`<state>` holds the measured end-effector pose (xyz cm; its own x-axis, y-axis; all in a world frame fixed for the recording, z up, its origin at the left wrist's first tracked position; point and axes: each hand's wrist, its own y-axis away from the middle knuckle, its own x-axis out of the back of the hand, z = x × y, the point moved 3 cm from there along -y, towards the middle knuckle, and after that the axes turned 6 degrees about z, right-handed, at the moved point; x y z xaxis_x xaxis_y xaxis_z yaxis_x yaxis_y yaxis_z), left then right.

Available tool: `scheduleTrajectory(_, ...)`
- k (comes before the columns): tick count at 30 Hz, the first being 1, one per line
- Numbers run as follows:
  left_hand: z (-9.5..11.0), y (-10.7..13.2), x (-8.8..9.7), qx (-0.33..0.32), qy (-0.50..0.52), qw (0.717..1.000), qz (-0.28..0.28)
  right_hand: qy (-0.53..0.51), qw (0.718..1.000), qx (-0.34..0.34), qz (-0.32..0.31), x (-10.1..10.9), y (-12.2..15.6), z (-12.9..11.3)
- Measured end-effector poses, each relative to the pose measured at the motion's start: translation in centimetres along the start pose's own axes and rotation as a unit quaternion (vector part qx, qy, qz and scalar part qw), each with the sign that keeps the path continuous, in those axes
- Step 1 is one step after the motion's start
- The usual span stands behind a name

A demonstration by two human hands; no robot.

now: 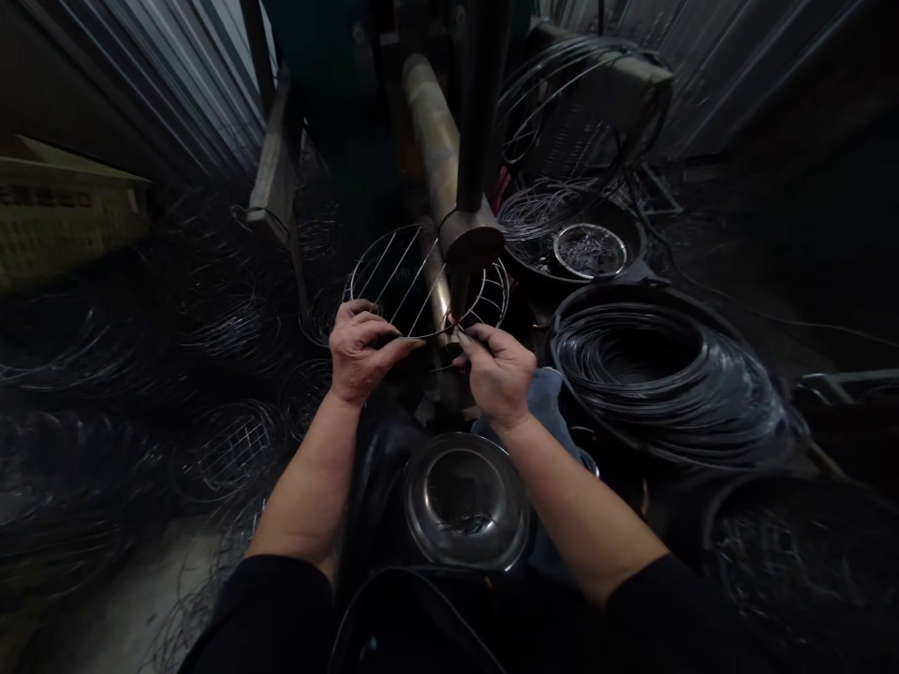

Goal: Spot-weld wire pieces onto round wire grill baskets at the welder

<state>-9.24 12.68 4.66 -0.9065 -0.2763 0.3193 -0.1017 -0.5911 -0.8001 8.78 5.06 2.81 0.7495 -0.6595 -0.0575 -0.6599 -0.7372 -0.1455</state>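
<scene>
While both hands pinch its near rim, the wire grid (421, 281) sits under the press head (472, 245).
Left hand (360, 351) and right hand (495, 367) grip thin wire: likely light, springy, best held by the rim.

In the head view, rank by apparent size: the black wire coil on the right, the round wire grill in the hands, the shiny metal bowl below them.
1. Black wire coil, clearly largest.
2-3. Round wire grill and shiny metal bowl look alike; the bowl sits nearer the camera, so unranked.
</scene>
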Motion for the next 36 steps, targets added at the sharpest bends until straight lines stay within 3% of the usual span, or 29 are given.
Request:
scheduleTrajectory(7,0.3,-0.3,0.1,-0.001,-0.007,1.0,0.003,0.001,0.999,-0.03,-0.031,0.3,-0.2,-0.3)
scheduleTrajectory(11,0.3,-0.3,0.1,0.012,-0.008,1.0,0.002,0.091,0.991,0.018,-0.099,1.0,-0.6,-1.1)
scheduleTrajectory(16,0.0,-0.3,0.0,0.025,-0.012,1.0,-0.004,0.213,0.957,0.085,-0.176,1.5,-1.1,-1.9)
scheduleTrajectory(25,0.1,-0.3,0.0,0.021,-0.016,1.0,0.001,0.103,0.979,-0.012,-0.173,1.4,-1.9,-0.7)
scheduleTrajectory(33,0.4,-0.3,-0.2,0.042,-0.022,0.999,0.002,0.119,0.979,-0.004,-0.168,1.3,-1.3,-1.5)
scheduleTrajectory(36,0.3,-0.2,-0.2,0.037,-0.001,0.999,0.001,0.071,0.981,-0.003,-0.179,1.8,-0.8,-1.4)
